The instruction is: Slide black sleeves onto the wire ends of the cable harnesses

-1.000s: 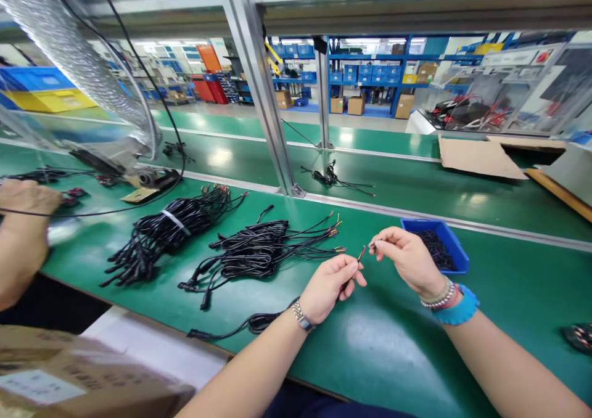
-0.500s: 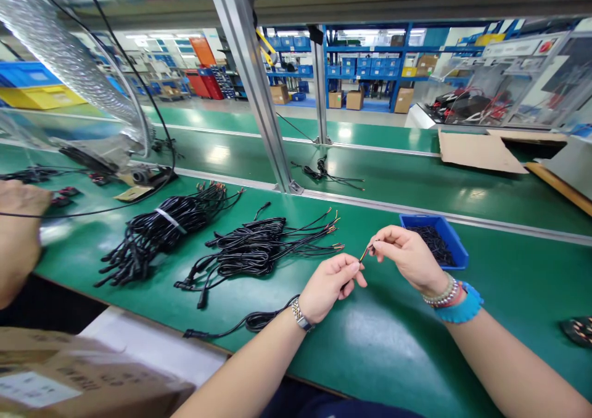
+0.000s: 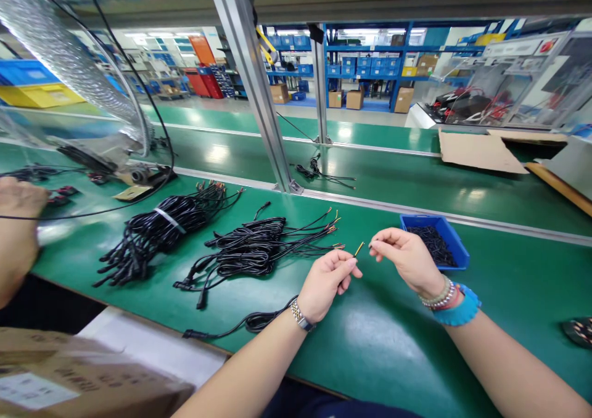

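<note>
My left hand (image 3: 329, 281), with a watch at the wrist, pinches the end of a black cable (image 3: 266, 320). A thin yellow wire (image 3: 359, 249) sticks up past its fingertips. The rest of this cable lies coiled on the green bench, its black connector toward the front edge. My right hand (image 3: 401, 253) is a little to the right, thumb and fingertips pinched together on a tiny dark piece (image 3: 370, 245), too small to name. A gap separates it from the wire tip. Behind that hand stands a blue bin (image 3: 457, 245) of small black pieces.
A loose pile of black cables (image 3: 252, 245) and a tied bundle (image 3: 161, 230) lie to the left. A metal post (image 3: 259, 85) rises behind them. At far left is another person's hand (image 3: 18, 221). A cable (image 3: 319, 170) rests on the belt beyond the rail.
My hands have drawn slightly apart, so the yellow wire tip now stands clear of my right fingers. The cable on the belt beyond has shifted left.
</note>
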A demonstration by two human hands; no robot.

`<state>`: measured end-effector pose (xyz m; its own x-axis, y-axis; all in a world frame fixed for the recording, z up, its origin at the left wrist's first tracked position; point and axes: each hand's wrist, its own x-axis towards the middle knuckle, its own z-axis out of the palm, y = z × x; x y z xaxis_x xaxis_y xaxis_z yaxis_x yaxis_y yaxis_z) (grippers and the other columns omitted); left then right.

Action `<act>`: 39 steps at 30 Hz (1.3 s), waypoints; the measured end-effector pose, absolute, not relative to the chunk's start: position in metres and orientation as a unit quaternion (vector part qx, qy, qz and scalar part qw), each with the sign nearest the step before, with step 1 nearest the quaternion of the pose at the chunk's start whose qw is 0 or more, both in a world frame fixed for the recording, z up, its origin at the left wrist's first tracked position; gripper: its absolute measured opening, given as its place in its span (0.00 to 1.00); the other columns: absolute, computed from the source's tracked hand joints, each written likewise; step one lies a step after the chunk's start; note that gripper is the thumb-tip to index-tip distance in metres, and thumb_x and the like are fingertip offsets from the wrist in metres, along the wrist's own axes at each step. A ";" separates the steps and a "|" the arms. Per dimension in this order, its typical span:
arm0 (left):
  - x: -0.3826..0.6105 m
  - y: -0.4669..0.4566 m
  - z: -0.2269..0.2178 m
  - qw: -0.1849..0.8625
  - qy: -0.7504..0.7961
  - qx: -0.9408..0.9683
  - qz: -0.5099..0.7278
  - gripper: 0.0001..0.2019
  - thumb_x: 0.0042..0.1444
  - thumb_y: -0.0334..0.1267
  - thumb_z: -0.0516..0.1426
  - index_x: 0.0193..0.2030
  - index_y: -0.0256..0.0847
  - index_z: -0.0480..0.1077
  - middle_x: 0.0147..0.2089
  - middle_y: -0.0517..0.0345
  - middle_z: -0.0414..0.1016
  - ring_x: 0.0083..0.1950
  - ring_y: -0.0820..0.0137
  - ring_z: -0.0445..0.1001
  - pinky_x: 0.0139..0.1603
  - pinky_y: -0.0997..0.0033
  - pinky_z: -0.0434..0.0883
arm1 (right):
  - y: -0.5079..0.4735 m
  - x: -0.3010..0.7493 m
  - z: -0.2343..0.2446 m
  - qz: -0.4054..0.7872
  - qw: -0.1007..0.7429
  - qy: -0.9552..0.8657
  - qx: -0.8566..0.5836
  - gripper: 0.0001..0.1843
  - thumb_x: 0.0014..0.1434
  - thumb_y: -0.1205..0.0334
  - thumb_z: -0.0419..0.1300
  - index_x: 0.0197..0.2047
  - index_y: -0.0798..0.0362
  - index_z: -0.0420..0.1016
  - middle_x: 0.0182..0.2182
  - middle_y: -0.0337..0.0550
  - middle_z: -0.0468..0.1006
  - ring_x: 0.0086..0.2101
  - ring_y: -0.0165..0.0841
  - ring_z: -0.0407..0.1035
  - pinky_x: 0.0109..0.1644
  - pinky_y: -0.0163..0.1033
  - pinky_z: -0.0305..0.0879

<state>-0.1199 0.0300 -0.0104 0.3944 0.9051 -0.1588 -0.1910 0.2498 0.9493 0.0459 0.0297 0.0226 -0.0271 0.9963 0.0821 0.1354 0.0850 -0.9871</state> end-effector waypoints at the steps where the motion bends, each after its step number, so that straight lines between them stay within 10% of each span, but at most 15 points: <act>1: -0.120 0.030 -0.011 0.690 0.385 0.466 0.398 0.12 0.49 0.44 0.57 0.31 0.36 0.63 0.27 0.58 0.72 0.18 0.82 0.58 0.15 0.82 0.53 | 0.030 0.046 0.022 0.445 0.499 -0.548 -0.502 0.09 0.49 0.58 0.60 0.29 0.56 0.71 0.23 0.40 0.73 0.24 0.27 0.66 0.29 0.34 0.64; 39: -0.120 0.030 -0.012 0.670 0.398 0.467 0.417 0.11 0.47 0.40 0.59 0.31 0.36 0.64 0.25 0.59 0.71 0.20 0.81 0.60 0.18 0.82 0.57 | 0.028 0.038 0.014 0.521 0.479 -0.501 -0.499 0.08 0.47 0.61 0.63 0.28 0.58 0.72 0.22 0.39 0.73 0.22 0.25 0.64 0.28 0.33 0.60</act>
